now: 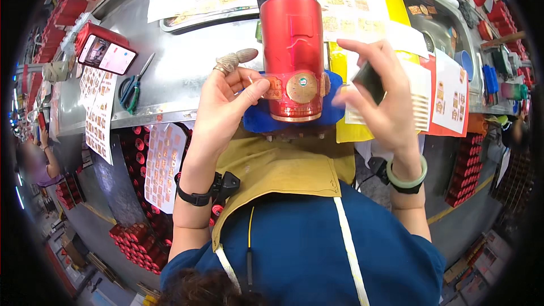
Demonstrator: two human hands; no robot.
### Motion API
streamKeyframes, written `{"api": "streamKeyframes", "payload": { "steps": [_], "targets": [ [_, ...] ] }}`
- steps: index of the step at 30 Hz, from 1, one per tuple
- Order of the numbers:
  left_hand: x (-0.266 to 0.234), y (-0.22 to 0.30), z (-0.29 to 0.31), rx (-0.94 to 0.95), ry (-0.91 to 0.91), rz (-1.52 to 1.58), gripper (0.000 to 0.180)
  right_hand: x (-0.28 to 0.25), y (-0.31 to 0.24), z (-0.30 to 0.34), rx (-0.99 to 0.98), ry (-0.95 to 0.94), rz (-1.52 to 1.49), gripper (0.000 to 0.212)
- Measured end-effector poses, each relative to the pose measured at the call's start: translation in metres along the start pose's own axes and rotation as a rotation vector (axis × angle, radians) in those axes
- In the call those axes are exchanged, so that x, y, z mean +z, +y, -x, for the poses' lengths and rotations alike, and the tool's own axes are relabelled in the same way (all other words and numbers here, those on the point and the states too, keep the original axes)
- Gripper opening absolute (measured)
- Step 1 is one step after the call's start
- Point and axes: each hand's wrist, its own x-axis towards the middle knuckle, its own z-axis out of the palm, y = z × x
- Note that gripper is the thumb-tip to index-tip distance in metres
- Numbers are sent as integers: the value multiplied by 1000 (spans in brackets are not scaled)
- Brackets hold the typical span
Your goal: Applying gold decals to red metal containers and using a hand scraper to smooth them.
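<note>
A glossy red metal bottle (292, 39) lies in front of me on a blue padded rest (255, 116), its silver neck pointing away. A round gold label (301, 88) sits near its base. My left hand (229, 93) pinches the left end of a clear film strip (273, 88) carrying gold patterned pieces against the bottle. One left finger wears a ribbed beige cover (228, 63). To the bottle's right, my right hand (388, 90) holds a dark green flat piece (369, 82) against its palm, thumb and index finger apart. The thumb is blurred.
On the metal table (175, 62) lie green-handled scissors (131, 88), a phone (106, 52) on a red stand and gold-patterned sticker sheets (99, 107). Yellow and white sheets (413, 96) lie at right. Stacked red bottles (139, 246) stand below. Another person (42, 161) is at far left.
</note>
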Motion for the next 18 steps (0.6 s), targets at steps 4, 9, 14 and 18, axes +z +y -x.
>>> {"api": "streamKeyframes", "payload": {
  "steps": [4, 9, 14, 18],
  "targets": [
    [-2, -8, -2, 31, -11, -11, 55, 34, 3, 18, 69, -14, 87, 128],
    [1, -20, 0, 137, 146, -75, 51, 75, 16, 23, 3, 125, 172, 110],
    [4, -39, 19, 615, 341, -563, 57, 77, 16, 22, -14, 146, 90, 102],
    [21, -53, 31, 655, 72, -803, 86, 74, 11, 21, -20, 152, -16, 98]
  ]
}}
